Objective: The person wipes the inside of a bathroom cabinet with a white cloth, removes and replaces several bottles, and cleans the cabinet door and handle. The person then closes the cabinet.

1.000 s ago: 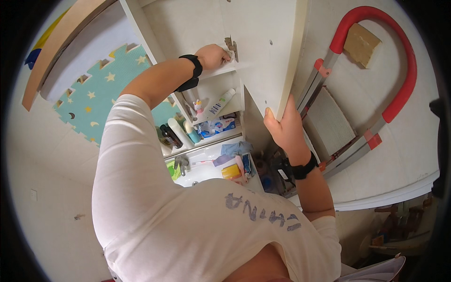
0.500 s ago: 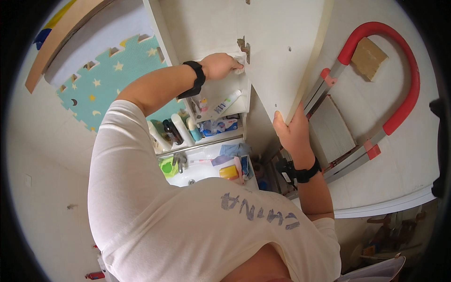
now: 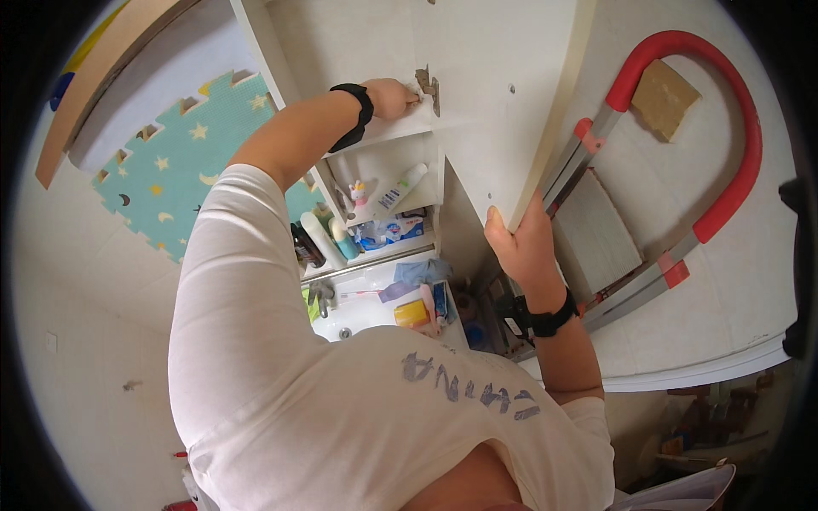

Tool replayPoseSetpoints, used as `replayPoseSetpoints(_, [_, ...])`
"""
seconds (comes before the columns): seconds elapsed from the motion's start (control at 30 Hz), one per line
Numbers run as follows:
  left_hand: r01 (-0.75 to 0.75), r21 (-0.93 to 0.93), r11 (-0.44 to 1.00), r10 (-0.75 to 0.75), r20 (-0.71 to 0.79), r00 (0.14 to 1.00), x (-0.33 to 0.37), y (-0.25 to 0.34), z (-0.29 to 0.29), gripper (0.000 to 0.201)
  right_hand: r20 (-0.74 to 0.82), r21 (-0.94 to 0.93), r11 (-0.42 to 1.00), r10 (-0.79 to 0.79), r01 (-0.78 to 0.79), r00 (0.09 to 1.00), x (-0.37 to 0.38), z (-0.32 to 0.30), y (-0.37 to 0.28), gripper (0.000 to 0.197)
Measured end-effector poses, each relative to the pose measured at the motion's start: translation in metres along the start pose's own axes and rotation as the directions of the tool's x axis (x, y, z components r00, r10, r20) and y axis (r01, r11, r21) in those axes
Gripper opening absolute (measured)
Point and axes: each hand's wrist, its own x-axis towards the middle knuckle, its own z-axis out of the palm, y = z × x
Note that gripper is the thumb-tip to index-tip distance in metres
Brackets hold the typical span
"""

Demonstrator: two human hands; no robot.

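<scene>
My left hand (image 3: 390,99) reaches inside a white wall cabinet (image 3: 341,43). Its fingers are closed on a crumpled white wipe, mostly hidden now, against the inner side wall beside a rusty metal hinge (image 3: 429,88). My right hand (image 3: 521,245) grips the lower corner of the open white cabinet door (image 3: 494,111), thumb on its inner face. Below my left hand, a lower compartment holds a white and green tube (image 3: 404,187) leaning at a slant and a small pink and white figurine (image 3: 358,192).
Several bottles (image 3: 322,238) and a blue package (image 3: 400,230) stand on the shelf under the cabinet. Beneath is a white sink (image 3: 362,311) with a faucet (image 3: 321,296), a blue cloth (image 3: 422,272) and a yellow block (image 3: 411,313). A red-handled ladder (image 3: 741,145) leans at the right.
My left hand has shifted slightly up and left in the picture, still at the hinge; less of the wipe shows. The cabinet and door have shifted slightly left with the view. My right hand keeps its grip.
</scene>
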Motion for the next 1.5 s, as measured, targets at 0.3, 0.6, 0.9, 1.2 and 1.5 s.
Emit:
replayPoseSetpoints(0.3, [-0.136,-0.283,0.949,0.067,-0.240,0.969,-0.027,0.021,0.010,0.028,0.015,-0.029,0.999,0.025,-0.024,1.000,0.002,0.001,-0.002,0.039])
replayPoseSetpoints(0.6, [-0.105,-0.296,0.949,0.016,-0.290,0.957,-0.052,0.048,0.003,0.025,-0.002,-0.021,0.999,-0.041,0.041,0.999,0.002,-0.001,0.000,0.041])
replayPoseSetpoints(0.9, [-0.100,-0.241,0.965,0.025,-0.296,0.955,-0.067,0.046,-0.006,0.017,0.024,-0.013,1.000,-0.021,0.021,1.000,0.003,-0.004,-0.004,0.043])
replayPoseSetpoints(1.2, [-0.183,-0.413,0.892,0.010,-0.387,0.922,-0.100,0.034,-0.023,0.015,0.009,-0.009,0.999,-0.041,0.041,0.999,0.004,-0.002,-0.004,0.041])
replayPoseSetpoints(1.5, [0.138,-0.349,0.927,-0.237,-0.257,0.937,-0.060,0.022,-0.020,0.011,0.000,0.005,0.995,-0.101,0.101,0.995,0.005,-0.001,-0.003,0.039])
